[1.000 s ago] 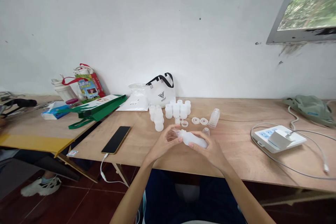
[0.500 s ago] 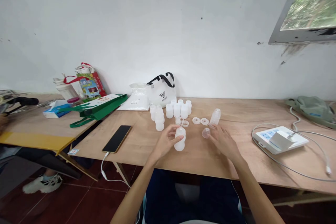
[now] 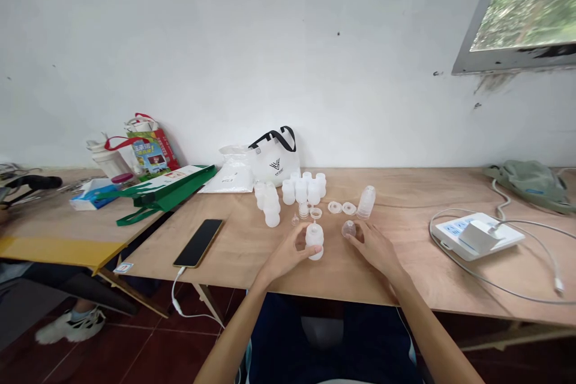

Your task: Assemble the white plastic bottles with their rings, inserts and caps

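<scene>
My left hand (image 3: pixel 297 252) is closed around a small, white, waisted bottle (image 3: pixel 314 239) that stands near the table's front. A clear pointed piece, like a teat, shows at the bottle's top. Pinched in my right hand (image 3: pixel 375 247) is a clear dome cap (image 3: pixel 348 228), low over the table and apart from the bottle. Just beyond the hands are a loose clear teat-like piece (image 3: pixel 295 219), a ring (image 3: pixel 315 213), a short ring stack (image 3: pixel 303 211) and two flat white rings (image 3: pixel 335 207). A stack of clear dome caps (image 3: pixel 366 201) leans behind my right hand.
Several white bottles (image 3: pixel 272 213) stand in groups at the back, before a white bag (image 3: pixel 276 165) and a plastic packet (image 3: pixel 231 177). Left are a phone (image 3: pixel 198 243) on its cable and a green bag (image 3: pixel 166 192). Right lies a white box (image 3: pixel 477 234) with looping cables.
My left hand and the bottle have shifted slightly right, closer to the dome cap. The teat-like piece behind my left hand now shows. The whole view has moved a little.
</scene>
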Motion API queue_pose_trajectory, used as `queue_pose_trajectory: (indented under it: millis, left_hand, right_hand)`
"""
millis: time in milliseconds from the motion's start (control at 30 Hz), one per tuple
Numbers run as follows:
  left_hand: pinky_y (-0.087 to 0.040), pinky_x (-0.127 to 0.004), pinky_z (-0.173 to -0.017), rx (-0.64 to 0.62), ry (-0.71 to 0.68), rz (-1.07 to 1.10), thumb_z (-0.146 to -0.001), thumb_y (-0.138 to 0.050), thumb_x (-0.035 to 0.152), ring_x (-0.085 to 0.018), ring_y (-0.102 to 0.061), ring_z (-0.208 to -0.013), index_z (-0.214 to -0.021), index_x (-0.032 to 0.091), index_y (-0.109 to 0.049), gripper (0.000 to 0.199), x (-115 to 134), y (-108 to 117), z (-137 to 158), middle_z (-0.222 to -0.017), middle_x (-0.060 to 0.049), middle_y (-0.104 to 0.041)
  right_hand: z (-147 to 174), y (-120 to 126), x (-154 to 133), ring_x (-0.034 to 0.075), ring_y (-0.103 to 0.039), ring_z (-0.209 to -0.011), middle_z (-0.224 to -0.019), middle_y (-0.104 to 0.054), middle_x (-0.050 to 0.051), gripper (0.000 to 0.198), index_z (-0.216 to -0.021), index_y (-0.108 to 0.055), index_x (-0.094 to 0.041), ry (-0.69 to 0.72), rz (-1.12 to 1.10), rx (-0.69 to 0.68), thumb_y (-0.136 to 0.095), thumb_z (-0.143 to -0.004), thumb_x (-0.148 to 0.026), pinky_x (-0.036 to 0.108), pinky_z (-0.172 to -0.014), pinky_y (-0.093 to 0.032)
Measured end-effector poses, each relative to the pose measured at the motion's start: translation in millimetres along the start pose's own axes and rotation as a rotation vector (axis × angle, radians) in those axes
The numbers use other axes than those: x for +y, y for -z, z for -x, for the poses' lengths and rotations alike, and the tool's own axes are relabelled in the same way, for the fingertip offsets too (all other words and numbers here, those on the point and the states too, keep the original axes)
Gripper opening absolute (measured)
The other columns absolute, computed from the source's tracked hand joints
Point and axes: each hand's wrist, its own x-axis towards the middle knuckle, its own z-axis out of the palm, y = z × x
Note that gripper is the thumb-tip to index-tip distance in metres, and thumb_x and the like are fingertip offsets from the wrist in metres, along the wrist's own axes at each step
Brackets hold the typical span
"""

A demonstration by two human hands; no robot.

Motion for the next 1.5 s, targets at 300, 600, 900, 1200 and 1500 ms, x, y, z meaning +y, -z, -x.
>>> queue_pose_trajectory:
  millis: [300, 600, 900, 1200, 1500]
  left_hand:
    - [-0.039, -0.05, -0.118, 0.065, -0.04, -0.042, -0.095, -0.068, 0.053, -0.03, -0.048, -0.141, -0.146, 0.031, -0.049, 0.058, 6.7, -4.9, 2.7, -0.154, -0.01, -0.05]
    - [-0.045, -0.05, -0.114, -0.043, 0.005, -0.017, -0.088, -0.079, 0.042, -0.029, -0.058, -0.131, -0.138, 0.028, -0.054, 0.058, 6.3, -3.3, 3.4, -0.143, -0.009, -0.059]
    - [-0.052, -0.048, -0.105, -0.083, 0.034, 0.206, -0.075, -0.091, 0.04, -0.025, -0.064, -0.116, -0.1, 0.021, -0.05, 0.051, -7.7, -24.5, -0.6, -0.125, -0.008, -0.061]
    - [-0.054, -0.042, -0.101, -0.097, -0.064, -0.096, -0.088, -0.078, 0.041, -0.026, -0.063, -0.117, -0.113, 0.026, -0.073, 0.03, -8.5, -25.1, -0.3, -0.125, -0.009, -0.063]
    - [-0.05, -0.039, -0.1, 0.008, -0.049, -0.25, -0.09, -0.072, 0.032, -0.025, -0.06, -0.117, -0.118, 0.027, -0.067, 0.029, -6.5, -15.9, 0.4, -0.127, -0.006, -0.063]
  right_hand:
    - [5.4, 5.8, -23.5, 0.028, -0.067, -0.111, -0.123, -0.072, 0.004, 0.033, -0.117, -0.062, -0.028, 0.088, -0.354, -0.064, -0.057, -0.095, -0.052, 0.046, -0.095, -0.052]
    - [6.7, -8.6, -23.7, 0.035, -0.059, -0.124, -0.13, -0.068, 0.011, 0.037, -0.123, -0.063, -0.024, 0.086, -0.047, -0.029, -0.054, -0.095, -0.046, 0.054, -0.104, -0.044]
    - [17.3, 31.4, -34.7, 0.026, -0.06, -0.119, -0.133, -0.063, 0.007, 0.039, -0.13, -0.056, -0.028, 0.307, -0.529, -0.243, -0.054, -0.091, -0.032, 0.044, -0.099, -0.051]
    - [14.2, 29.5, -33.5, 0.027, -0.066, -0.106, -0.11, -0.07, 0.004, 0.041, -0.119, -0.063, -0.025, 0.196, -0.566, -0.348, -0.073, -0.085, -0.044, 0.044, -0.094, -0.055]
    - [2.3, 13.5, -15.9, 0.03, -0.062, -0.122, -0.13, -0.066, 0.008, 0.05, -0.128, -0.057, -0.023, 0.082, -0.539, -0.153, -0.066, -0.089, -0.053, 0.048, -0.105, -0.048]
